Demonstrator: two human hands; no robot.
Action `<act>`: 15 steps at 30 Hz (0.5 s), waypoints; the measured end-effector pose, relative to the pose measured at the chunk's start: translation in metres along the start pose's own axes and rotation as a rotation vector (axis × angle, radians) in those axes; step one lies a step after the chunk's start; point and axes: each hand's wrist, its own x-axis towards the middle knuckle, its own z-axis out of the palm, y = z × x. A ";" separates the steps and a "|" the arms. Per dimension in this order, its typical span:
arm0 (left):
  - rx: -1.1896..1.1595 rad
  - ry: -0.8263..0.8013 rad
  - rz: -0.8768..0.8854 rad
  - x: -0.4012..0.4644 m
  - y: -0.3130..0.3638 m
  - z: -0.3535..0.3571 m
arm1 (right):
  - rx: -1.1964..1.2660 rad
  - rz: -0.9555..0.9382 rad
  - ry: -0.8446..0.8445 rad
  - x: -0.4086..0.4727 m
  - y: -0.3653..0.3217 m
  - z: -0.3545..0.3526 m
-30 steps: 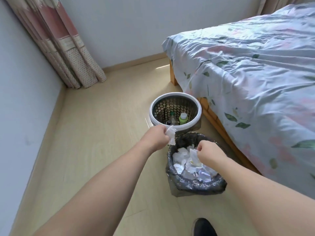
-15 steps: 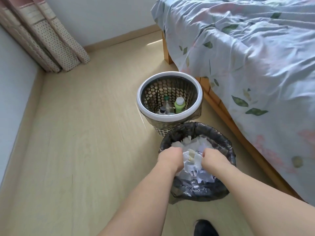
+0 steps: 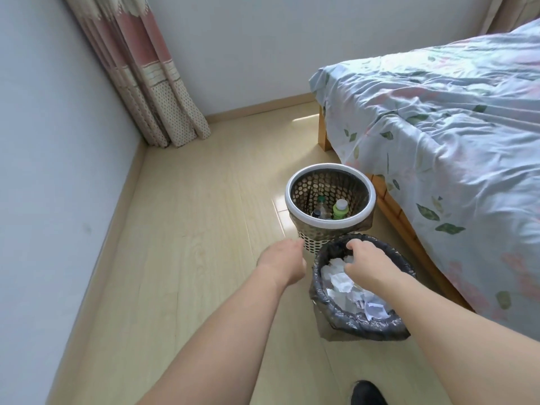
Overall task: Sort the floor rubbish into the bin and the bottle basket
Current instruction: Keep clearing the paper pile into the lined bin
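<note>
The bed with the pale blue floral cover [image 3: 438,147] stands to the right of the bin. The round bin lined with a black plastic bag [image 3: 330,309] holds crumpled white paper scraps [image 3: 342,283]. Just beyond the bin, touching it, stands the white-rimmed perforated bottle basket [image 3: 329,223], containing a green bottle with a white cap [image 3: 340,210]. My right hand [image 3: 366,263] hangs over the bin opening, fingers curled downward; whether it holds paper I cannot tell. My left hand [image 3: 282,264], just left of the bin, is relaxed and holds nothing.
</note>
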 end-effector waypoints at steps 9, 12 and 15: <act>-0.006 0.212 -0.037 0.002 -0.087 -0.008 | 0.029 -0.128 0.038 0.019 -0.073 0.017; 0.055 0.276 -0.012 0.029 -0.111 0.004 | 0.033 -0.142 0.017 0.055 -0.084 0.027; 0.069 0.240 0.002 0.050 -0.113 -0.009 | 0.019 -0.092 0.003 0.074 -0.086 0.014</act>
